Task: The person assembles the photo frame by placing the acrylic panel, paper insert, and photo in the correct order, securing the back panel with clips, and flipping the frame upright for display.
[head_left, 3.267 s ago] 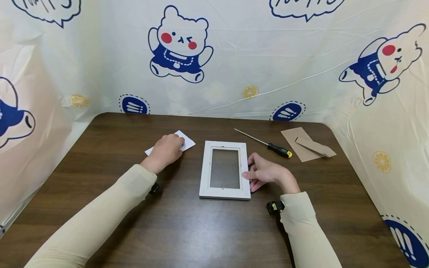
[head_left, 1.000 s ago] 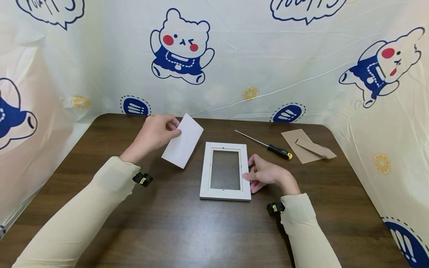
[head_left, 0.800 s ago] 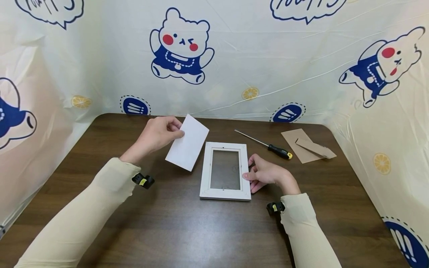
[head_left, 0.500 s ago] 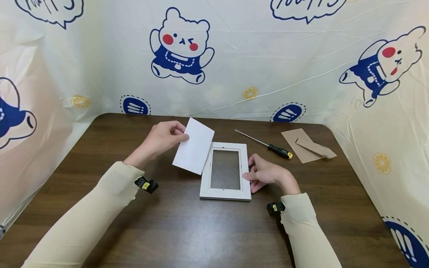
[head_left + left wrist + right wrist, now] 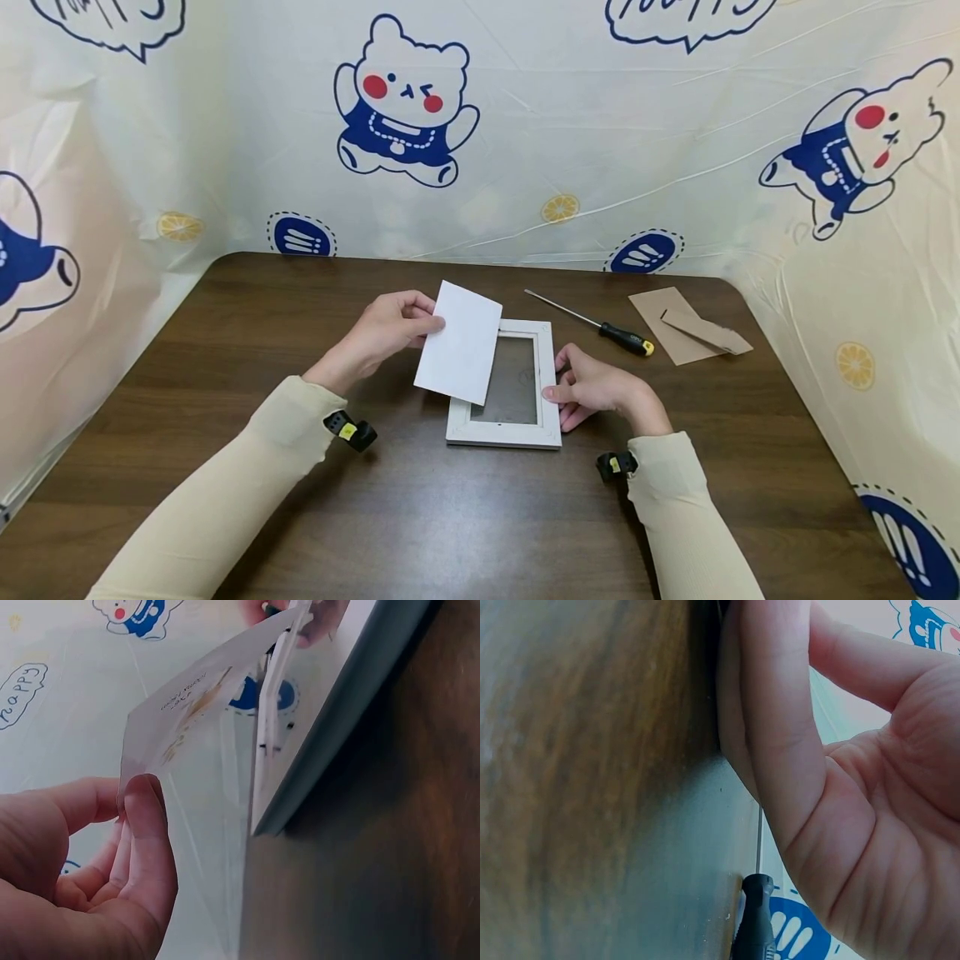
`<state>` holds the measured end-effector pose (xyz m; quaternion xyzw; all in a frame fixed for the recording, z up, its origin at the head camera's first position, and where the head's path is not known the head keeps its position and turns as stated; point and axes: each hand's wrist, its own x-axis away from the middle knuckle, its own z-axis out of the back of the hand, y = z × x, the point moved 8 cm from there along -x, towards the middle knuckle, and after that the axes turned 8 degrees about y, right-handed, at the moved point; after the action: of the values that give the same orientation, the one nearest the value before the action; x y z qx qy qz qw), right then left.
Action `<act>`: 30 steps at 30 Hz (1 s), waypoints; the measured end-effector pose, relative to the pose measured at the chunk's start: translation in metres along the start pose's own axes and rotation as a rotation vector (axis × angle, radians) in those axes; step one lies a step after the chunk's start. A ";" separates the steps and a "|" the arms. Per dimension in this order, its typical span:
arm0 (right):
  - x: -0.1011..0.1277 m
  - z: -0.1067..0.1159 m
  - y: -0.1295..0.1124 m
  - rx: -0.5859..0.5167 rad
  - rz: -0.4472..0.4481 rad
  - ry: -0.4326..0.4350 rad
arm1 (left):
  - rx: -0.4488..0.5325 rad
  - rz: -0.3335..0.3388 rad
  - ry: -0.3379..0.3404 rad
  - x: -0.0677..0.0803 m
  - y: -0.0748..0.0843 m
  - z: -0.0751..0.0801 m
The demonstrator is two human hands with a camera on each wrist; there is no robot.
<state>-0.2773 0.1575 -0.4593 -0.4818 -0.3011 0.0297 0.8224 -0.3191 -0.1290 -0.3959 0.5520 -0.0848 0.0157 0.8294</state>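
1. White card (image 5: 459, 342) sits pinched in your left hand (image 5: 386, 329): thumb and fingers close on its left edge, and the rest of that grip curls loosely behind it.
2. You hold the card tilted above the bench (image 5: 225, 358), and its right part overlaps the upper left corner of the white picture frame (image 5: 546, 392).
3. From the left wrist view, the card's underside (image 5: 202, 712) shows faint print, and your thumb (image 5: 150, 840) presses on its near corner.
4. Your right hand (image 5: 592, 387) rests against the frame's right side, fingertips curled onto the rail and touching it. That grip steadies the frame without lifting it; the frame lies flat on the bench.
5. In the right wrist view your fingers (image 5: 772, 735) press the frame's edge, though the edge itself is too dark to make out.
6. A screwdriver (image 5: 600, 325) with a black and yellow handle lies beyond your right hand, near the frame's upper right corner but apart from it. Its handle also shows in the right wrist view (image 5: 754, 922).
7. Farther right lies 1 brown backing board (image 5: 667, 325) with its stand flap (image 5: 705, 329) folded across it, well apart from the frame.
8. A cartoon-print plastic sheet (image 5: 600, 125) surrounds the bench on 3 sides.
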 end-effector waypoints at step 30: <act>0.000 0.000 0.000 -0.002 0.000 -0.001 | 0.037 0.031 -0.022 0.001 -0.021 -0.045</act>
<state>-0.2772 0.1573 -0.4597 -0.4826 -0.3015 0.0297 0.8218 -0.3098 -0.0963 -0.4319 0.5661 -0.1023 0.0240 0.8176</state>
